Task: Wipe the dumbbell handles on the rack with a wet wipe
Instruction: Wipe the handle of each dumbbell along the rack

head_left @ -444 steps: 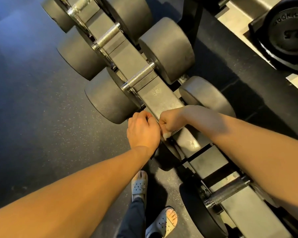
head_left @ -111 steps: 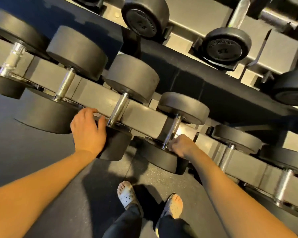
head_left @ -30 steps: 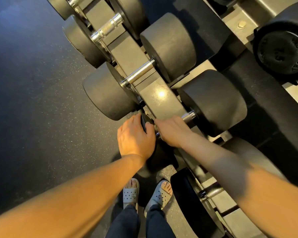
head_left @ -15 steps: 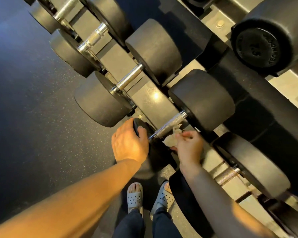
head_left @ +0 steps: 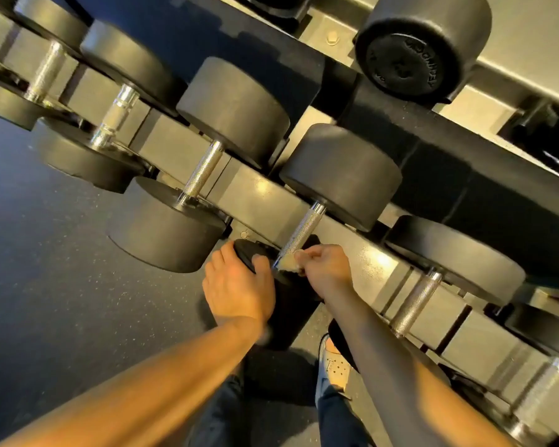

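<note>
Pinching the wet wipe [head_left: 287,262], the right hand [head_left: 328,267] holds it at the handle [head_left: 299,232] base; left hand [head_left: 238,287] clasps the dumbbell head [head_left: 246,253].

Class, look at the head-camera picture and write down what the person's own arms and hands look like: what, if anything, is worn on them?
The left hand and right hand are bare, with no gloves, rings, watch or wristband showing. The left arm and right arm are uncovered as far as the frame edge, and no sleeve is in view.
</note>
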